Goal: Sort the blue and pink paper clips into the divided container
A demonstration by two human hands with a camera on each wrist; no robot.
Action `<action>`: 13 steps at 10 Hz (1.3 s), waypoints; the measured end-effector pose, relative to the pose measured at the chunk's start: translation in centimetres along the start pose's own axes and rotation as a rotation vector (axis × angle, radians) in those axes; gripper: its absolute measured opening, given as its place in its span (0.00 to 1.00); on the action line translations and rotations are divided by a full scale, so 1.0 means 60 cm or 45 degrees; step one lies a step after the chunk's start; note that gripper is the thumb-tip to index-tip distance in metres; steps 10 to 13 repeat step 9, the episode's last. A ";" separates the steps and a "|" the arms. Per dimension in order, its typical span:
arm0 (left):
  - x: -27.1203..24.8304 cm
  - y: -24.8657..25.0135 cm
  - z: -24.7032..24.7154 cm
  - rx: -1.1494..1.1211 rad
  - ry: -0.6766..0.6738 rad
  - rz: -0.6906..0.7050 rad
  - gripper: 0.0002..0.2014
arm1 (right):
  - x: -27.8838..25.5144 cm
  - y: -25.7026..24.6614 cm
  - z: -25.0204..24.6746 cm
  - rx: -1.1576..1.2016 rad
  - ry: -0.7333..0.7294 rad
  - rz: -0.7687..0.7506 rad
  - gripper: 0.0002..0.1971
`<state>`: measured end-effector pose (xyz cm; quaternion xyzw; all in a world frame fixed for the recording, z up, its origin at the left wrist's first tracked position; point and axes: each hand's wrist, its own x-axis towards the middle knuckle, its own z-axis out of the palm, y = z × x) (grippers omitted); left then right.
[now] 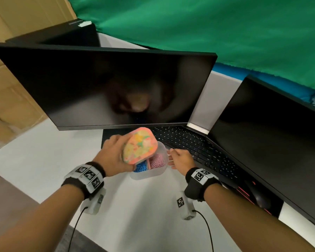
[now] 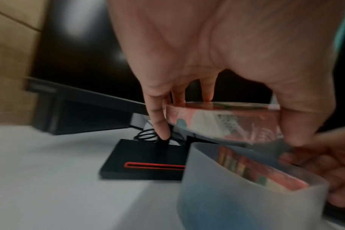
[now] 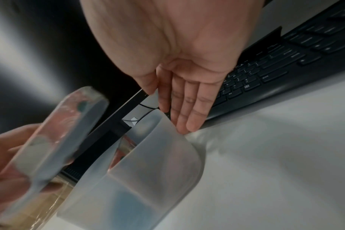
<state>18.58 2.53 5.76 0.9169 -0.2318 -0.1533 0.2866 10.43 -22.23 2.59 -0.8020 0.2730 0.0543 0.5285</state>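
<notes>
A translucent divided container (image 1: 147,174) stands on the white desk in front of the monitor. Blue paper clips (image 1: 140,167) fill its near-left compartment and pink paper clips (image 1: 157,160) the right one. My left hand (image 1: 116,153) grips a floral pink and yellow lid (image 1: 140,145), tilted and held just above the container's left side. In the left wrist view its fingers (image 2: 159,121) curl over the lid (image 2: 223,123). My right hand (image 1: 178,159) touches the container's right wall (image 3: 148,171) with straight fingers (image 3: 183,109). Both wrist views are blurred.
A dark monitor (image 1: 107,88) stands right behind the container, its black stand base (image 2: 144,163) on the desk. A laptop keyboard (image 1: 189,142) and its screen (image 1: 271,142) lie to the right, with a dark mouse (image 1: 258,197) near them. White desk (image 1: 144,206) stretches toward me.
</notes>
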 end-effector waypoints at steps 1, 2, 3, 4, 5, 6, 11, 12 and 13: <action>0.026 0.040 0.023 0.176 -0.136 0.074 0.54 | -0.007 -0.002 0.003 0.107 0.053 -0.008 0.18; 0.040 0.050 0.038 0.300 -0.229 0.084 0.54 | -0.009 0.005 0.006 0.058 0.033 -0.052 0.18; 0.043 0.050 0.046 0.343 -0.278 0.077 0.55 | -0.011 0.010 0.007 0.003 -0.006 -0.087 0.12; 0.045 0.046 0.050 0.333 -0.291 0.062 0.56 | -0.011 0.013 0.010 0.012 0.016 -0.090 0.13; 0.048 0.046 0.050 0.344 -0.290 0.067 0.56 | -0.010 0.014 0.014 -0.010 0.057 -0.074 0.13; 0.046 0.045 0.053 0.364 -0.287 0.068 0.56 | -0.006 0.017 0.015 -0.034 0.074 -0.063 0.15; -0.018 0.032 0.082 0.368 0.095 0.292 0.56 | -0.087 0.082 -0.001 -0.309 0.038 -0.116 0.33; -0.018 0.032 0.082 0.368 0.095 0.292 0.56 | -0.087 0.082 -0.001 -0.309 0.038 -0.116 0.33; -0.018 0.032 0.082 0.368 0.095 0.292 0.56 | -0.087 0.082 -0.001 -0.309 0.038 -0.116 0.33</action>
